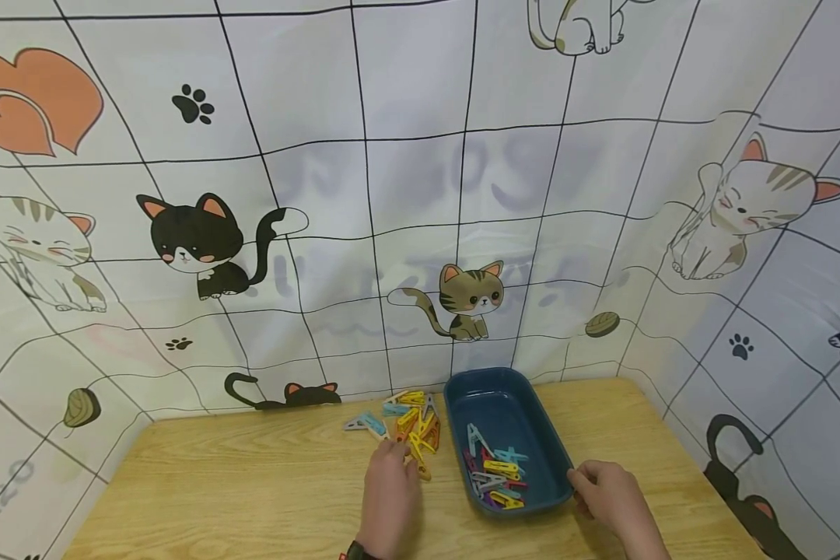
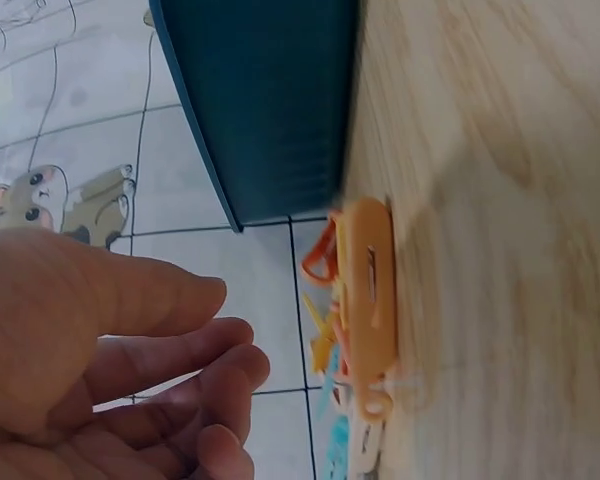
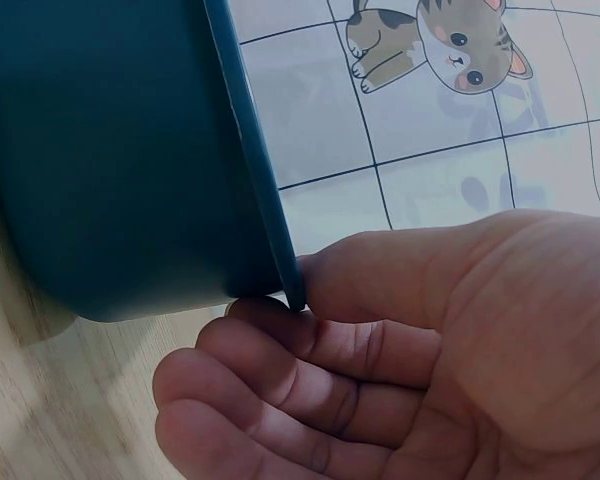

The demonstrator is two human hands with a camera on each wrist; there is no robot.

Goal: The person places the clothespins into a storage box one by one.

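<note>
Left hand, fingers loosely spread and holding nothing, over the near edge of the clothes-peg pile on the worktop. Right hand pinching the blue tray rim at 4 o'clock, apparently to steady it. Pile at tray's 9 o'clock.

We see our right hand up against the dark blue tub, the thumb touching its rim and the curled fingers tucked just under that edge. The tub sits on a pale wooden table. Behind hangs a white gridded sheet with a cartoon cat.
</note>
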